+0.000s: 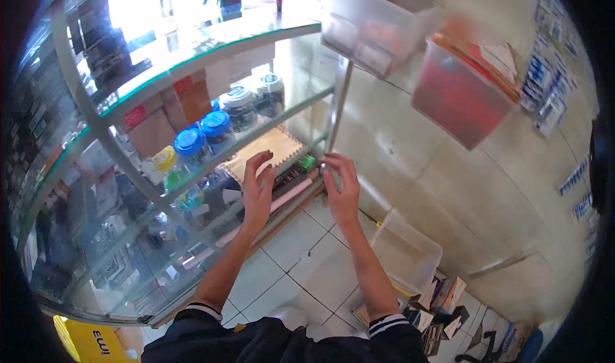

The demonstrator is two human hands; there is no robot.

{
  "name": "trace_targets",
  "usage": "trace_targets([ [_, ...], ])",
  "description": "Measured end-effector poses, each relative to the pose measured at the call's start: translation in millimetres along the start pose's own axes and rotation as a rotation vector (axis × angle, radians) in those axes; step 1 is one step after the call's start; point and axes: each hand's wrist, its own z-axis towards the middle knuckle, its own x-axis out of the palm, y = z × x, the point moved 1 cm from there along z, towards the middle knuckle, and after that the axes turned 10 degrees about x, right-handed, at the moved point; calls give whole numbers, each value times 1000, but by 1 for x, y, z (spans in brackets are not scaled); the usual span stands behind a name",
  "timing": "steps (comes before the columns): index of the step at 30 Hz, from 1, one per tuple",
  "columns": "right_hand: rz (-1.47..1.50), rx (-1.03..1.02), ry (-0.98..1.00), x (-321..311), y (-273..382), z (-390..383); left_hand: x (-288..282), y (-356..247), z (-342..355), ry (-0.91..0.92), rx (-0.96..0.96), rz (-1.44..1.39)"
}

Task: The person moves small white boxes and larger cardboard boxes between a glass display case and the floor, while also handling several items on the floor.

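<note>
My left hand (pixel 258 187) is raised in front of the glass display cabinet (pixel 333 104), its fingers bent but apart and nothing visible in them. Behind it lies a tan envelope (pixel 272 146) with a striped border, on a shelf. My right hand (pixel 343 180) is at the cabinet's right corner post, thumb and fingers curled close together around a small pale thing I cannot make out. Just left of those fingertips sits a bright green bundle (pixel 307 163). A pink roll (pixel 291 193) lies along the low shelf edge between my hands.
Jars with blue lids (pixel 190 142) and jars with white lids (pixel 237 100) line the shelf. A clear bin (pixel 371 27) and a reddish bin (pixel 458 91) are at the upper right. On the tiled floor are an uncovered plastic box (pixel 407 251) and scattered boxes (pixel 442 305).
</note>
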Motion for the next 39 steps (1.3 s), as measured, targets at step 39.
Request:
trace_targets([
  [39, 488, 34, 517, 245, -64, 231, -35, 135, 187, -582, 60, 547],
])
